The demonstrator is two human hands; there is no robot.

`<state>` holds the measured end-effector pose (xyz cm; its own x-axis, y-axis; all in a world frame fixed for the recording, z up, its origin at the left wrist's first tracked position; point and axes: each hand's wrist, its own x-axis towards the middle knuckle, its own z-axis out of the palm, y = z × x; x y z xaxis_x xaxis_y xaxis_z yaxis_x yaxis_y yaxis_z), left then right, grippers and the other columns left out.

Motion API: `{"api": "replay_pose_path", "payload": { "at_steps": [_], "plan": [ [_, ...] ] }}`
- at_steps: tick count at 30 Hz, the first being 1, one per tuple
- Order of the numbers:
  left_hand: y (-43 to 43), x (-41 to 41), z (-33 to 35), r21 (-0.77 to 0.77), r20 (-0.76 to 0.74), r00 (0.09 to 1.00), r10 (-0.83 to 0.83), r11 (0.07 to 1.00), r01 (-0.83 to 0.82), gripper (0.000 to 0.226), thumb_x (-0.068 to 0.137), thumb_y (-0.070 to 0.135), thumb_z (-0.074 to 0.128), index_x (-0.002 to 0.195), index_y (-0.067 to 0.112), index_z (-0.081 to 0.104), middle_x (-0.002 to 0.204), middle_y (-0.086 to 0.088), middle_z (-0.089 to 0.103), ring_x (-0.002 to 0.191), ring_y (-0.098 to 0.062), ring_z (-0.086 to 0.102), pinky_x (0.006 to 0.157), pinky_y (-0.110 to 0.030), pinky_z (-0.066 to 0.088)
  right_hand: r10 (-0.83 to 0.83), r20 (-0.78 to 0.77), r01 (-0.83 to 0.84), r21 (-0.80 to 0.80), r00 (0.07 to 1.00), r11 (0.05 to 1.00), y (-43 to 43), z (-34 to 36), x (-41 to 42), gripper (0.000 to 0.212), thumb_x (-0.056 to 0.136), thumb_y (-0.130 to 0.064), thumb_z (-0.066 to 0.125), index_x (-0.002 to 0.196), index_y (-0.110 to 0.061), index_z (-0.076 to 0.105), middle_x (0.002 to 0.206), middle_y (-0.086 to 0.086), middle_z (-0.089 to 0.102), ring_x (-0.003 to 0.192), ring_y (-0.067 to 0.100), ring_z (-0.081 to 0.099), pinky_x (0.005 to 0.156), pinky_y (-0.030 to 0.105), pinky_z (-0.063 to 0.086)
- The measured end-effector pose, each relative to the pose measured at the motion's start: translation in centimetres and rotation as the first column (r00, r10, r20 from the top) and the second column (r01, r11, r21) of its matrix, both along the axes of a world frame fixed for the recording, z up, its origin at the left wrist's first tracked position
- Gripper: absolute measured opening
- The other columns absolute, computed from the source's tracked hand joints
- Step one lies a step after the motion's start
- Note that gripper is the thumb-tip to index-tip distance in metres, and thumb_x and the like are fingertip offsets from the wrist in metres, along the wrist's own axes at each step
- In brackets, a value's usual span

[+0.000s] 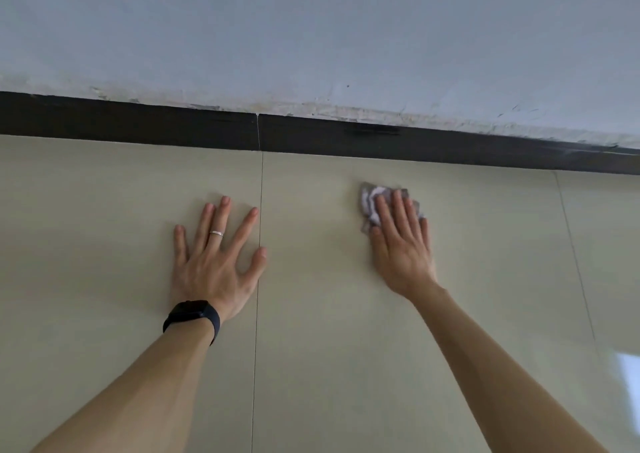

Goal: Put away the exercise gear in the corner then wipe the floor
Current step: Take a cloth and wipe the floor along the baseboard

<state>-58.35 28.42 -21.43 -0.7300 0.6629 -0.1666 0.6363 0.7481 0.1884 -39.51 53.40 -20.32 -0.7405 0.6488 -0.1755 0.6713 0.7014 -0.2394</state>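
Observation:
My right hand (401, 241) lies flat on a crumpled grey-and-white cloth (370, 198), pressing it onto the beige tiled floor (329, 314) close to the wall. The cloth pokes out past my fingertips and at the thumb side. My left hand (214, 258) rests flat on the floor to the left, fingers spread, holding nothing. It wears a silver ring, and a black band sits on its wrist. No exercise gear is in view.
A dark skirting board (138, 123) runs along the foot of a pale blue-grey wall (311, 30), just beyond my fingertips. Thin tile joints (258, 279) cross the floor. A bright window reflection (628, 373) shows at the lower right.

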Motion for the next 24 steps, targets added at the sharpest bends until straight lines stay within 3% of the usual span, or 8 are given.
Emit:
{"api": "replay_pose_path", "payload": {
  "at_steps": [3,6,8,10,12,15,20,24],
  "plan": [
    [0.3,0.0,0.0,-0.017,-0.005,1.000,-0.005,1.000,0.005,0.064,0.092,0.068,0.015,0.152,0.052,-0.004,0.165,0.009,-0.012,0.153,-0.016,-0.003,0.120,-0.055,0.002,-0.515,0.042,0.517,-0.050,0.856,0.855,7.3,0.8,-0.1,0.058,0.105,-0.044,0.022,0.159,-0.030,0.007,0.168,0.002,-0.004,0.153,0.018,-0.009,0.123,0.048,-0.002],
    [0.3,-0.1,0.0,-0.016,0.006,1.000,-0.002,1.000,0.002,0.065,0.092,0.067,0.016,0.152,0.052,-0.003,0.166,0.008,-0.011,0.153,-0.018,-0.001,0.120,-0.055,0.002,-0.759,0.079,0.763,-0.090,0.646,0.640,8.3,0.8,-4.3,0.059,0.105,-0.042,0.024,0.160,-0.027,0.006,0.167,0.004,-0.007,0.153,0.022,-0.011,0.120,0.051,-0.006],
    [0.2,0.0,-0.1,-0.012,0.012,1.000,-0.002,1.000,0.002,0.066,0.092,0.067,0.018,0.153,0.051,-0.002,0.166,0.008,-0.010,0.153,-0.018,0.000,0.120,-0.056,0.002,-0.748,0.010,0.747,-0.048,0.664,0.663,5.0,-0.2,-8.1,0.060,0.105,-0.042,0.027,0.159,-0.021,0.014,0.167,0.009,0.002,0.154,0.025,-0.003,0.121,0.054,0.000],
    [0.0,0.1,-0.3,-0.013,0.003,1.000,-0.007,1.000,0.007,0.066,0.092,0.066,0.020,0.153,0.050,0.000,0.166,0.008,-0.010,0.153,-0.018,0.001,0.120,-0.056,0.003,-0.550,-0.089,0.556,0.064,0.830,0.829,-0.2,-0.8,-10.9,0.060,0.103,-0.041,0.028,0.155,-0.013,0.029,0.164,0.015,0.017,0.152,0.033,0.012,0.120,0.057,0.013],
    [0.2,-0.2,-0.4,-0.015,-0.001,1.000,-0.003,1.000,0.003,0.065,0.092,0.066,0.022,0.153,0.050,0.005,0.166,0.009,-0.008,0.153,-0.017,0.001,0.119,-0.056,0.003,-0.069,-0.014,0.070,0.035,0.998,0.997,-5.6,-0.7,-12.0,0.060,0.103,-0.044,0.021,0.158,-0.022,0.020,0.167,0.009,0.008,0.154,0.029,0.002,0.122,0.053,0.003],
    [0.5,-0.5,-0.3,-0.024,0.004,1.000,-0.003,1.000,0.004,0.066,0.091,0.065,0.023,0.154,0.049,0.010,0.166,0.009,-0.007,0.153,-0.017,0.001,0.119,-0.056,0.004,0.382,0.034,-0.376,-0.111,0.924,0.920,-8.1,0.9,-10.0,0.056,0.105,-0.047,0.016,0.158,-0.037,0.003,0.167,-0.006,-0.007,0.152,0.013,-0.014,0.123,0.044,-0.009],
    [0.6,-0.4,0.0,-0.010,0.024,1.000,-0.009,1.000,0.010,0.065,0.092,0.066,0.021,0.153,0.050,0.003,0.166,0.009,-0.009,0.153,-0.018,0.000,0.119,-0.056,0.002,-0.063,0.105,0.068,-0.045,0.992,0.997,2.6,1.0,-1.0,0.060,0.101,-0.051,0.012,0.158,-0.036,0.002,0.166,-0.005,-0.010,0.151,0.011,-0.016,0.123,0.049,0.002],
    [0.6,-0.8,-0.2,-0.012,0.033,0.999,-0.002,1.000,0.002,0.064,0.093,0.066,0.019,0.153,0.051,0.002,0.165,0.009,-0.012,0.153,-0.017,-0.003,0.120,-0.056,0.001,-0.373,0.143,0.386,-0.081,0.917,0.919,5.5,1.5,5.5,0.058,0.105,-0.043,0.021,0.159,-0.031,0.002,0.167,0.001,-0.009,0.152,0.016,-0.013,0.121,0.054,0.004]
  ]
}}
